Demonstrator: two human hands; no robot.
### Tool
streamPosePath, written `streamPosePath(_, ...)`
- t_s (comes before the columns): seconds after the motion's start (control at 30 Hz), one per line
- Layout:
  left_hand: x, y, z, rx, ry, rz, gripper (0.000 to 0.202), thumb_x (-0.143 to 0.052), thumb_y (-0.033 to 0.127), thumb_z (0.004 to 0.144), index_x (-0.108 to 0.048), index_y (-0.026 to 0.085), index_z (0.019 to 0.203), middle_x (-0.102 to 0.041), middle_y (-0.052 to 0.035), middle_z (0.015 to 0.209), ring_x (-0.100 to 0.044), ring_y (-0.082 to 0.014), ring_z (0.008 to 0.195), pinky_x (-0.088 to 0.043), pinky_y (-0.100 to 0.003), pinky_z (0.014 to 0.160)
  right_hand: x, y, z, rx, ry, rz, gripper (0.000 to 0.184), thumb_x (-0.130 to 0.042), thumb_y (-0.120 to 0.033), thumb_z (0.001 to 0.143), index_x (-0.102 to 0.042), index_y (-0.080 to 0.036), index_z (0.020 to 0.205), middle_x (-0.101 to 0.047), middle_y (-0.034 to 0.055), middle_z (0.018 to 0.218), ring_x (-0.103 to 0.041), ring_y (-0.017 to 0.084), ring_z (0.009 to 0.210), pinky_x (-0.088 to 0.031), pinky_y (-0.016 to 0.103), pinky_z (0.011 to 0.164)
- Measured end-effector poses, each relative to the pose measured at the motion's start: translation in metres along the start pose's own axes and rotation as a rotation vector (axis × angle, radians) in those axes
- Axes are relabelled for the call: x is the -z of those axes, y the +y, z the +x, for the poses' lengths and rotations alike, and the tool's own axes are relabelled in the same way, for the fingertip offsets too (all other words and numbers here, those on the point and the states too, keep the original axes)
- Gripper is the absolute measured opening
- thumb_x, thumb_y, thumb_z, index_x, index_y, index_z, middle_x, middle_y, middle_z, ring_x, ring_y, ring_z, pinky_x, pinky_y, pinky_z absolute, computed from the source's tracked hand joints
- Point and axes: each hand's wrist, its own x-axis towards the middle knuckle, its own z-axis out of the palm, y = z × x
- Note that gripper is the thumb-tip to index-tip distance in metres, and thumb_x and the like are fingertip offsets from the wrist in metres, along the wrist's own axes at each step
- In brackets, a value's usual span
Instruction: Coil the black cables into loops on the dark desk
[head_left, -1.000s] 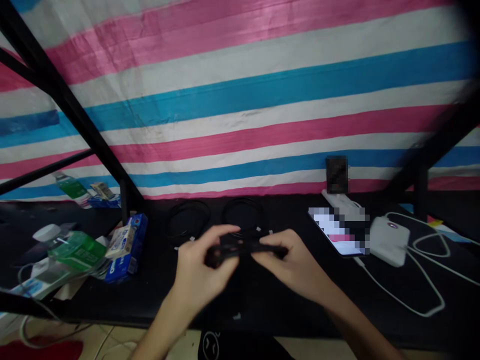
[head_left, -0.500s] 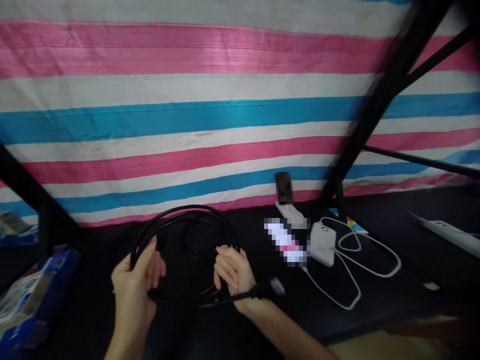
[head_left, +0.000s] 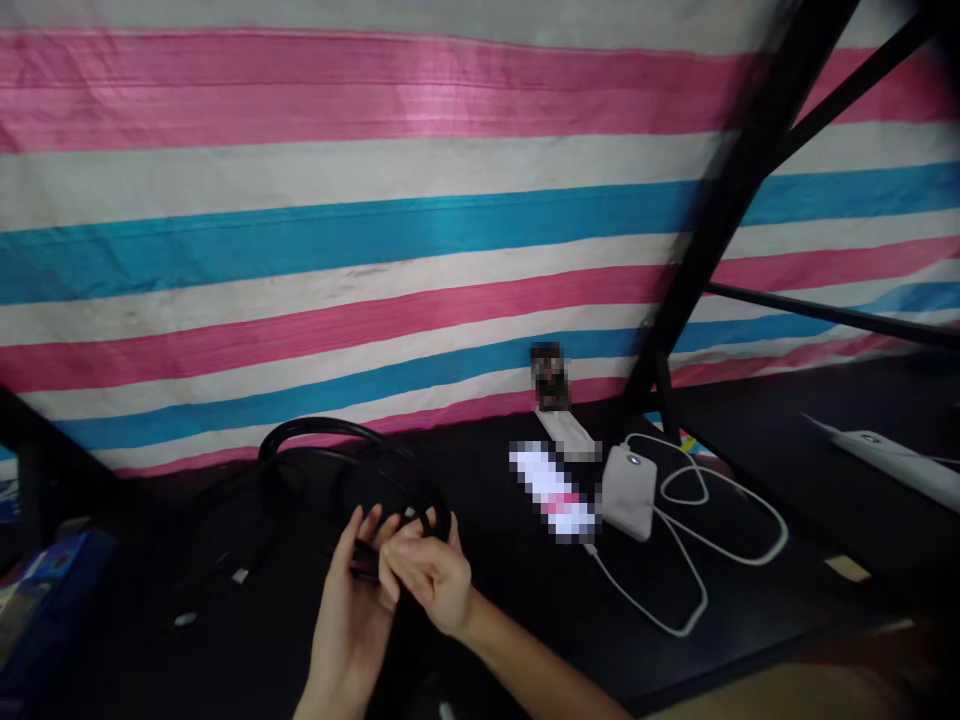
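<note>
A coil of black cable arches above the black table, its loops running down into my two hands. My left hand is palm up, its fingers bent around part of the cable. Against its fingertips, my right hand is closed on the cable where the loops come together. The overlapping fingers partly hide the gripped section. Small pale pieces, perhaps cable ends, show on the table to the left.
A lit, blurred phone and a white power bank with a white cord lie to the right. Blue boxes sit at the left. Black frame bars stand before a striped sheet.
My hands have come together from opposite sides of the coil, the left moving right. The loops have tilted and bunched. The cable end that lay over my right wrist no longer shows there.
</note>
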Motion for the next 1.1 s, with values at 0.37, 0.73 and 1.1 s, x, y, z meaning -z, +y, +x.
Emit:
streamPosePath(0.37, 0.058, 0.036, 0.048, -0.723, -0.033, 1.14, 0.045, -0.061, 0.062, 0.067, -0.054, 0.018, 0.067, -0.056, 0.0005, 0.053, -0.054, -0.0157, 0.049, -0.038, -0.024, 0.047, 0.053, -0.027, 0.007, -0.269, 0.33, -0.657, 0.034, -0.067, -0.045, 0.074, -0.051, -0.016, 0.064, -0.046, -0.0072, 0.047, -0.034, 0.003, 0.03, -0.022, 0.018, 0.032)
streamPosePath(0.73, 0.066, 0.05, 0.049, -0.826, 0.048, 1.116, 0.034, -0.066, 0.052, 0.068, -0.061, 0.02, 0.08, -0.054, 0.0029, 0.057, -0.05, -0.0118, 0.051, -0.034, -0.021, 0.048, 0.057, -0.027, 0.024, -0.486, 0.128, -0.602, 0.04, -0.061, -0.053, 0.078, -0.062, -0.014, 0.079, -0.019, -0.0098, 0.052, -0.015, 0.002, 0.042, -0.008, 0.019, 0.038)
streamPosePath(1.1, 0.038, 0.075, 0.11, -0.542, -0.216, 0.792, 0.047, -0.061, 0.057, 0.067, -0.059, 0.015, 0.089, -0.048, 0.0048, 0.055, -0.044, -0.0084, 0.042, -0.033, -0.019, 0.037, 0.081, -0.018, 0.063, -0.345, 0.248, -0.645, 0.033, -0.067, -0.031, 0.076, -0.055, -0.018, 0.103, -0.055, -0.0007, 0.073, -0.055, 0.01, 0.063, -0.043, 0.022, 0.056)
